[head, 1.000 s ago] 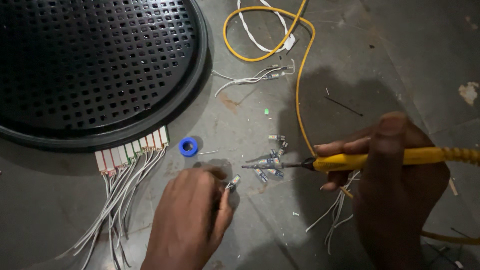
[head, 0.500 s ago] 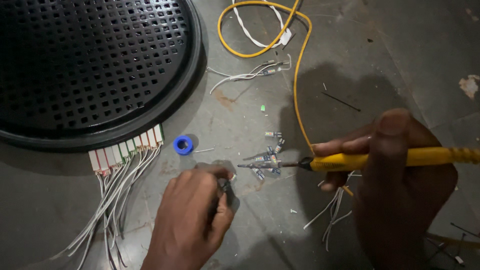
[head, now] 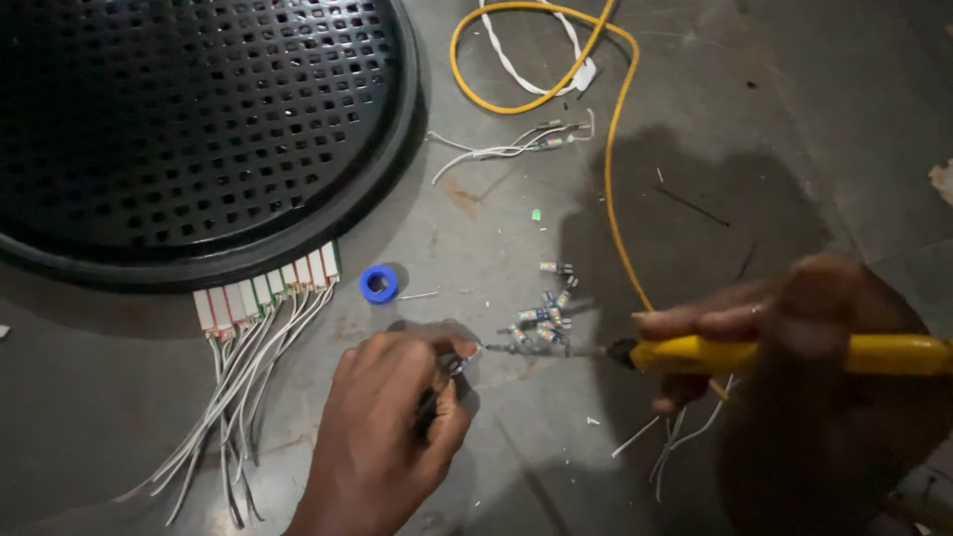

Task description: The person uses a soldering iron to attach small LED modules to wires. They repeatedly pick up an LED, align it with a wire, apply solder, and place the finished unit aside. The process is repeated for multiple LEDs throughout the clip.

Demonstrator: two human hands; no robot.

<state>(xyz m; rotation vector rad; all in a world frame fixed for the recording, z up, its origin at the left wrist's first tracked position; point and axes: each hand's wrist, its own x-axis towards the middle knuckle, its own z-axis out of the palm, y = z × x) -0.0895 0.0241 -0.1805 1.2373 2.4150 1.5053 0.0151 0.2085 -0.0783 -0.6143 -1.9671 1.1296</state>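
Observation:
My right hand (head: 794, 347) grips a yellow soldering iron (head: 774, 352) held level, its metal tip pointing left at a small pile of tiny electronic parts (head: 544, 318) on the grey floor. My left hand (head: 387, 437) is closed around a small dark tool with a thin wire end (head: 459, 359) poking out toward the iron's tip. The tip and the wire end lie close together, just below the pile. Whether they touch is too small to tell.
A large black perforated round cover (head: 189, 119) fills the upper left. A row of small white connectors with grey wires (head: 263, 293) lies at its rim. A blue solder spool (head: 379, 284) sits nearby. The iron's yellow cord (head: 611, 149) loops at the top beside white wires (head: 506, 149).
My left hand has closed tighter and turned, bringing the wire end toward the iron's tip. The view has drifted down slightly. My right hand holds the iron nearly still.

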